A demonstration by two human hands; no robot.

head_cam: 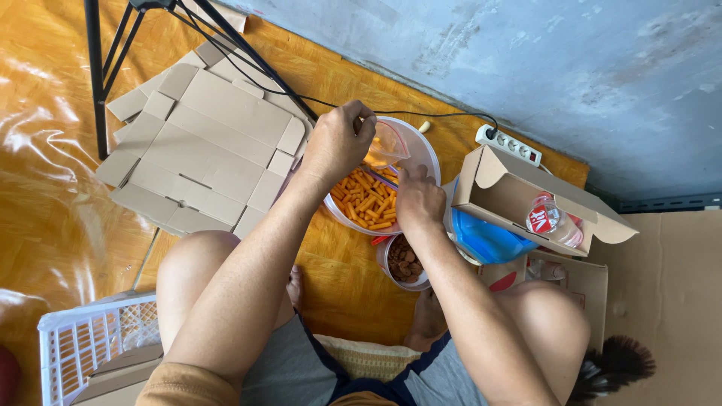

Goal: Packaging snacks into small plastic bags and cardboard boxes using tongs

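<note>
My left hand (338, 143) holds up the rim of a small clear plastic bag (387, 146) over a round clear container (421, 154) of orange stick snacks (365, 204). My right hand (418, 197) reaches into that container, fingers closed among the snacks just below the bag; whether it pinches any is hidden. A smaller round tub of brown snack pieces (406, 263) stands on the floor just in front of the container, beside my right forearm.
Flattened cardboard boxes (203, 143) lie left. An open cardboard box (519, 199) with a clear jar (553, 219) stands right, above a blue bag (485, 240). A white power strip (508, 144), a black tripod (101, 75) and a white basket (90, 342) surround me.
</note>
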